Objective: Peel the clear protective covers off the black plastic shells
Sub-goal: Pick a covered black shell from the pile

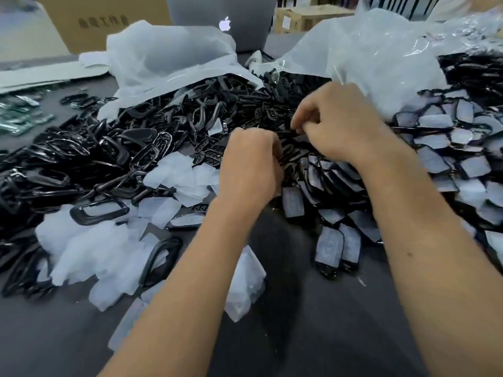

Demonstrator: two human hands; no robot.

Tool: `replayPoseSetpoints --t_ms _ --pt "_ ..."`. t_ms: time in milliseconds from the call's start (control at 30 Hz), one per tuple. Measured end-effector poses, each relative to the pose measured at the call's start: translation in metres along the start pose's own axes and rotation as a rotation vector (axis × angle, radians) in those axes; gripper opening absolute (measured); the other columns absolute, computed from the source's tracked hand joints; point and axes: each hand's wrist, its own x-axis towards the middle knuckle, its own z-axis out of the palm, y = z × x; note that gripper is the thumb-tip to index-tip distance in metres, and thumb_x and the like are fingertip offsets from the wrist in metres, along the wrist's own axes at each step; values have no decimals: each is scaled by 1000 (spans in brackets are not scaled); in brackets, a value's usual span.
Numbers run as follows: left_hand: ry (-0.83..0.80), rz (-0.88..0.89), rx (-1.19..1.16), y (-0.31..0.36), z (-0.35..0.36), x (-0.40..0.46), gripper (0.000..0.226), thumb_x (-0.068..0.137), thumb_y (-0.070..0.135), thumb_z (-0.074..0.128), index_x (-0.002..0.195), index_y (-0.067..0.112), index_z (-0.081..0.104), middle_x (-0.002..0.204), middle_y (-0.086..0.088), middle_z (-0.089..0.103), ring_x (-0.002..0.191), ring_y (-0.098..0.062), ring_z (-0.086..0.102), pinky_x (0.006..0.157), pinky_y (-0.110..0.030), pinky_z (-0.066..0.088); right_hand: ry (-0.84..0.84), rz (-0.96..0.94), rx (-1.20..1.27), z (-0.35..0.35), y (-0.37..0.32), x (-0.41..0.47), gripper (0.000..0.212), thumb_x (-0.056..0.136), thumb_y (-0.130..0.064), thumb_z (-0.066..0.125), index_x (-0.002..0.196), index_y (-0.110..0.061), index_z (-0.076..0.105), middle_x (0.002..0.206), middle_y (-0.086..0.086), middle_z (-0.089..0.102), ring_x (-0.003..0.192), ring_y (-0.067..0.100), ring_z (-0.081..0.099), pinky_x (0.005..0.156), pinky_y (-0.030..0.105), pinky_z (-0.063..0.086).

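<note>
Black plastic shells (152,156) lie heaped across the dark table (299,336), bare ones to the left, and shells still under clear covers (462,164) piled at the right. Both hands meet over the middle of the heap: the left hand (249,164) is curled round a dark shell, and the right hand (337,123) pinches at its far edge; whether it grips film or plastic cannot be told. Peeled films (89,248) are strewn near left. Far behind stand a grey laptop (217,20) with a glowing apple logo and a cardboard box (89,20) printed with blurred characters.
</note>
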Motion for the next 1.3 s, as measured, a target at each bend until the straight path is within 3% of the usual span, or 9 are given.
replayPoseSetpoints --t_ms 233,433,567,667,767,867,1033,1100,1300 --pt "-58 -232 229 -68 -22 -15 33 90 8 59 119 15 72 123 -12 63 115 -39 46 101 -41 39 -216 -9 -238 62 -29 21 45 85 10 64 114 -22 77 116 13 71 106 35 67 85 46 61" --pt "-67 -231 214 -76 -18 -8 34 91 7 62 121 21 71 121 -8 62 117 -33 50 96 -46 46 -171 35 -211 61 -25 35 36 84 12 64 98 -16 80 105 14 74 90 37 71 83 46 62" --pt "9 -273 200 -83 -29 -5 30 92 15 63 121 20 71 124 -7 63 123 -32 49 100 -38 41 -171 56 -291 65 -17 39 25 87 -2 70 110 -12 73 109 16 71 100 38 69 87 48 61" --pt "122 -385 290 -97 -41 -8 33 95 20 60 128 21 67 141 -8 53 136 -34 36 105 -44 37 -236 48 -328 69 -17 38 24 87 -11 77 110 -11 69 106 13 70 98 36 68 86 47 60" --pt "10 -518 398 -106 -46 -13 44 101 26 53 145 22 54 164 -12 32 152 -39 20 120 -52 24 -266 59 -261 74 -24 38 13 88 -15 80 99 -13 73 99 12 73 90 35 70 84 48 62" --pt "-52 -514 453 -105 -42 -15 40 102 25 51 142 25 56 151 -9 48 140 -37 40 113 -51 31 -180 79 -211 86 -29 35 10 95 -20 74 100 -13 72 100 13 72 94 36 69 82 47 60" --pt "178 -428 223 -113 -53 -14 28 97 12 56 117 25 72 112 -2 73 106 -30 64 91 -42 50 156 57 23 97 -38 29 13 103 -24 64 98 -12 61 95 6 68 88 27 59 73 36 44" --pt "235 -421 97 -115 -58 -16 27 95 10 60 110 25 76 104 0 74 93 -24 67 80 -34 52 177 13 201 100 -52 23 13 103 -23 63 95 -15 56 90 1 66 85 22 60 73 32 41" --pt "309 -372 -196 -125 -74 -17 24 96 9 67 109 24 80 98 11 74 87 -3 65 81 -10 45 53 53 866 129 -87 -3 10 102 -12 61 94 -8 57 74 3 72 55 12 61 64 37 56"
